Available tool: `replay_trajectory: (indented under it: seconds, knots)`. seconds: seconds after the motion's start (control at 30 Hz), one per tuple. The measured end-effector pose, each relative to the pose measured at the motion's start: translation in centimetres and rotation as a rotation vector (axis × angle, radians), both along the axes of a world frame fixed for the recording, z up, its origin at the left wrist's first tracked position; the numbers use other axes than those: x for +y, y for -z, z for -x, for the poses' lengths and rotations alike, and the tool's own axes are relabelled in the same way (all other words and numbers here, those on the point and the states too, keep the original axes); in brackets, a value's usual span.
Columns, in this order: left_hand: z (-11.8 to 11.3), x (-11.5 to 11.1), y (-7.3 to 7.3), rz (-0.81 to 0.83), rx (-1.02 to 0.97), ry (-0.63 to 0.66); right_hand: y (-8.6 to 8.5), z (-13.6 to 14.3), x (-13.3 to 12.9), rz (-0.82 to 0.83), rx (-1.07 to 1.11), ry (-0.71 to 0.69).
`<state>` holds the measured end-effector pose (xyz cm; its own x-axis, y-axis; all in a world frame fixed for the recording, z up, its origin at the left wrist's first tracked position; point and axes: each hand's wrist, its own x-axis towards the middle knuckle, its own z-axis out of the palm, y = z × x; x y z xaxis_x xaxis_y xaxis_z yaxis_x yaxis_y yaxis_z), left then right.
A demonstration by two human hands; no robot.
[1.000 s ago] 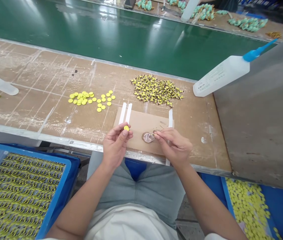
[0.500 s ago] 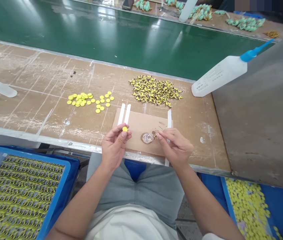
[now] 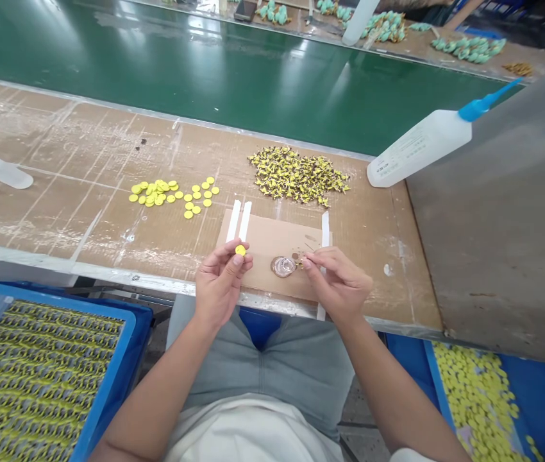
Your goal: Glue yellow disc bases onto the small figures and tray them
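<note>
Between the thumb and fingers of my left hand (image 3: 219, 282) is a small round yellow disc (image 3: 240, 250), its flat face turned up. My right hand (image 3: 338, 282) pinches a tiny yellow-and-brown piece (image 3: 300, 262), mostly hidden by the fingertips. That piece is at the right edge of a glossy transparent puddle (image 3: 283, 266), which looks like glue; whether it touches cannot be told. The puddle lies on a cardboard sheet (image 3: 267, 234) held with white tape strips. Behind the sheet is a heap of small yellow-and-brown pieces (image 3: 296, 176); loose yellow discs (image 3: 157, 191) lie to the left.
A white bottle with a blue nozzle (image 3: 421, 147) leans against a grey metal panel (image 3: 503, 212) on the right. Beyond the table runs a green conveyor belt (image 3: 167, 70). Blue trays of yellow parts flank me, one at left (image 3: 131, 327) and one at right (image 3: 542, 398).
Both hands stay almost in place, still pinching their small pieces. The view has shifted slightly. Part of another person's arm now shows at the upper right.
</note>
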<state>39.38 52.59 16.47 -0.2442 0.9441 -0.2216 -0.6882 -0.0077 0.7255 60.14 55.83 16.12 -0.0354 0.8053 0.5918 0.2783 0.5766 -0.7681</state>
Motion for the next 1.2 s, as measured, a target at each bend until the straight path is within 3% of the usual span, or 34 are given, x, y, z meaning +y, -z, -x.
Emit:
replay_trajectory:
  seconds: [0.17,0.27,0.43,0.53,0.73,1.2]
  knots:
    - [0.0,-0.3,0.0,0.029,-0.010,0.008,-0.7,0.7,-0.8,0.158,0.214,0.099]
    - [-0.4,-0.9,-0.5,0.025,-0.054,0.019,-2.1,1.7,-1.8,0.251,0.349,0.115]
    - [-1.7,-2.3,-2.1,-0.015,-0.112,0.087,-5.7,4.2,-3.3,0.307,0.433,0.015]
    - [-2.4,-3.1,-2.9,-0.033,-0.117,0.107,-6.9,5.4,-4.0,0.276,0.410,-0.057]
    - [-3.0,-3.7,-3.5,-0.091,-0.082,0.106,-6.6,6.1,-4.7,0.266,0.401,-0.126]
    - [-3.1,-3.9,-3.7,-0.107,-0.087,0.106,-6.2,5.8,-4.6,0.169,0.256,-0.074]
